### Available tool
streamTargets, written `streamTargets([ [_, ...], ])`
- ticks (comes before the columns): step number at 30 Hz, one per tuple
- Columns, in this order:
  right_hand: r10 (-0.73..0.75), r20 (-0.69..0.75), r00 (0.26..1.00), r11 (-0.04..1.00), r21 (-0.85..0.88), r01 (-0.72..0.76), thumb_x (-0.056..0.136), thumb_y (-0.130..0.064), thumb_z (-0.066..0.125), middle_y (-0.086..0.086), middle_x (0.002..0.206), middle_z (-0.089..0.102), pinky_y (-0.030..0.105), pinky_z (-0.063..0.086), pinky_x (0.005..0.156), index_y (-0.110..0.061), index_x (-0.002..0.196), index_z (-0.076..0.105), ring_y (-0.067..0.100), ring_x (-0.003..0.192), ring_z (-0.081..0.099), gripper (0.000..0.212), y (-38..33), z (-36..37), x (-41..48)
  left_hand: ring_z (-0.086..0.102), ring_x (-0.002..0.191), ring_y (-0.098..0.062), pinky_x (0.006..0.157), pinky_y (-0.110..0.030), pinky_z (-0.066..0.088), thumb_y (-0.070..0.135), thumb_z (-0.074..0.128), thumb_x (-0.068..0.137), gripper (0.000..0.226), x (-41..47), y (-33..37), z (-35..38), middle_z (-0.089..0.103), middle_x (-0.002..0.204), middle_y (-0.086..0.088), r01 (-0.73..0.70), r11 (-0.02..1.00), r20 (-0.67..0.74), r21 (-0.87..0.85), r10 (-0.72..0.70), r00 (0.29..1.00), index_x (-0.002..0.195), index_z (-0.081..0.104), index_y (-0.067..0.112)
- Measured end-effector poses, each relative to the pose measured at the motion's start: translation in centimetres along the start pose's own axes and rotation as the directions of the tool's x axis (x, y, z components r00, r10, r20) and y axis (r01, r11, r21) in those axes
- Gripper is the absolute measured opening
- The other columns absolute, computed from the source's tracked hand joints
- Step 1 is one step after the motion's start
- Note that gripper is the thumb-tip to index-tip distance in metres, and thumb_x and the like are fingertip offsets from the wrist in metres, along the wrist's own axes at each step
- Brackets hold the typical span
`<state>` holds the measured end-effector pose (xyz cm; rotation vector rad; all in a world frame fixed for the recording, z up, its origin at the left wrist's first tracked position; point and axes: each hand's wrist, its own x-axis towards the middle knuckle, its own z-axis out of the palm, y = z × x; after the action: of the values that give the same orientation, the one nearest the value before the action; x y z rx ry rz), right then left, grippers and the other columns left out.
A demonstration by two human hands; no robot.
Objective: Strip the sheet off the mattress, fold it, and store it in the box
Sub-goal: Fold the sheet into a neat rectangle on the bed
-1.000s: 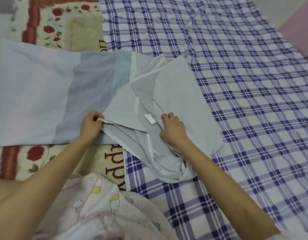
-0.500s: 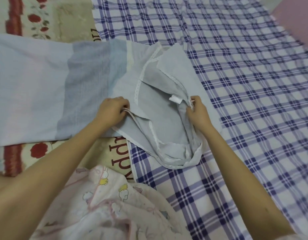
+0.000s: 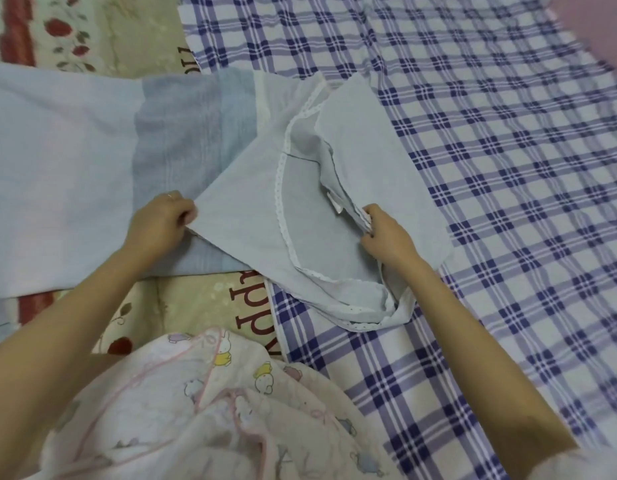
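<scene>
The pale blue sheet [image 3: 237,220] lies partly folded, its lace-trimmed elastic edge bunched open toward the near side.

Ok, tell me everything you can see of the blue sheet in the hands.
The sheet is thin pale-blue cloth with a darker band, white lacy trim on its curved edge and a small white label. Its left part lies flat, the right end rumpled, across a floral mat and plaid cloth. The left hand grips a fold; the right hand pinches the trim.
</scene>
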<state>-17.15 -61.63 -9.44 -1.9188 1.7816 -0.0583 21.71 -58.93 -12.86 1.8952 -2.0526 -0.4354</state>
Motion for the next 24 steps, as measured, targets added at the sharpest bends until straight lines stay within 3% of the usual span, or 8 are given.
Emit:
streamTargets([
  [4, 0.032, 0.009, 0.999, 0.985, -0.168, -0.030, 0.080, -0.011, 0.058, 0.011, 0.120, 0.047, 0.032, 0.040, 0.072, -0.011, 0.130, 0.039, 0.029, 0.101, 0.051, 0.054, -1.9, 1.5, 1.2, 0.047, 0.102, -0.040, 0.076, -0.043, 0.041, -0.009, 0.053, 0.071, 0.023, -0.1, 0.9, 1.3, 0.051, 0.107, -0.020, 0.219, 0.976, -0.021, 0.003, -0.218, 0.976, 0.088, 0.061, 0.004],
  [7, -0.026, -0.095, 0.995, 0.961, -0.276, -0.001, 0.079, -0.013, 0.060, 0.013, 0.118, 0.045, 0.032, 0.036, 0.067, -0.008, 0.137, 0.033, 0.031, 0.097, 0.050, 0.065, -3.9, 2.6, 2.4, 0.044, 0.117, -0.043, 0.090, -0.050, 0.039, 0.002, 0.061, 0.068, 0.039, 0.2, 3.7, 1.9, 0.048, 0.127, -0.024, 0.006, 1.000, -0.090, 0.026, -0.004, 0.996, 0.107, 0.060, 0.006],
  [10, -0.092, -0.126, 0.988, 0.933, -0.359, 0.041, 0.085, -0.008, 0.050, 0.014, 0.120, 0.047, 0.033, 0.030, 0.062, -0.007, 0.142, 0.030, 0.030, 0.094, 0.051, 0.060, -5.8, 3.8, 3.9, 0.011, 0.144, -0.023, 0.112, -0.055, 0.015, 0.019, 0.054, 0.070, 0.070, -0.1, 5.6, 3.2, 0.021, 0.156, -0.009, -0.383, 0.918, 0.241, 0.100, 0.351, 0.905, 0.138, 0.042, 0.026],
  [12, -0.106, -0.131, 0.986, 0.928, -0.369, 0.051, 0.089, -0.007, 0.046, 0.014, 0.120, 0.048, 0.033, 0.029, 0.061, -0.007, 0.142, 0.030, 0.030, 0.093, 0.053, 0.055, -6.6, 4.3, 4.7, -0.005, 0.142, -0.010, 0.114, -0.050, -0.002, 0.030, 0.048, 0.080, 0.074, -0.7, 6.6, 4.3, -0.001, 0.157, 0.005, -0.496, 0.863, 0.482, 0.097, 0.395, 0.782, 0.148, 0.021, 0.035],
  [14, -0.092, -0.142, 0.986, 0.931, -0.364, 0.035, 0.090, -0.005, 0.044, 0.013, 0.118, 0.050, 0.033, 0.029, 0.060, -0.006, 0.139, 0.034, 0.030, 0.091, 0.055, 0.049, -6.8, 4.3, 5.3, 0.001, 0.142, -0.005, 0.116, -0.048, -0.002, 0.038, 0.044, 0.085, 0.065, -1.0, 7.2, 4.4, -0.001, 0.154, 0.013, -0.503, 0.863, 0.601, 0.037, 0.383, 0.702, 0.147, 0.024, 0.038],
  [17, -0.036, -0.111, 0.993, 0.963, -0.269, 0.005, 0.088, -0.001, 0.043, 0.014, 0.116, 0.054, 0.030, 0.030, 0.062, -0.005, 0.128, 0.043, 0.031, 0.091, 0.057, 0.040, -6.0, 3.7, 5.9, 0.052, 0.119, -0.008, 0.103, -0.037, 0.038, 0.039, 0.042, 0.083, 0.042, -0.2, 7.3, 2.4, 0.054, 0.136, 0.010, -0.232, 0.959, 0.552, -0.163, 0.284, 0.784, 0.114, 0.067, 0.024],
  [20, 0.011, -0.091, 0.996, 0.998, -0.061, -0.017, 0.086, -0.004, 0.046, 0.013, 0.115, 0.057, 0.027, 0.032, 0.066, -0.008, 0.127, 0.046, 0.031, 0.094, 0.057, 0.041, -5.0, 3.0, 6.1, 0.059, 0.103, -0.013, 0.094, -0.033, 0.046, 0.022, 0.052, 0.093, 0.024, 1.0, 7.1, 2.1, 0.063, 0.116, 0.005, 0.038, 0.952, 0.498, -0.304, 0.124, 0.858, 0.115, 0.062, 0.020],
  [24, 0.004, -0.038, 0.999, 0.996, 0.092, -0.001, 0.086, -0.005, 0.048, 0.011, 0.116, 0.059, 0.027, 0.034, 0.067, -0.016, 0.138, 0.036, 0.031, 0.096, 0.058, 0.055, -4.7, 2.8, 5.9, 0.059, 0.102, -0.019, 0.093, -0.033, 0.051, 0.004, 0.059, 0.090, 0.051, 3.5, 10.3, 3.5, 0.056, 0.106, -0.001, 0.522, 0.396, 0.522, -0.755, -0.119, 0.845, 0.135, 0.036, 0.011],
])
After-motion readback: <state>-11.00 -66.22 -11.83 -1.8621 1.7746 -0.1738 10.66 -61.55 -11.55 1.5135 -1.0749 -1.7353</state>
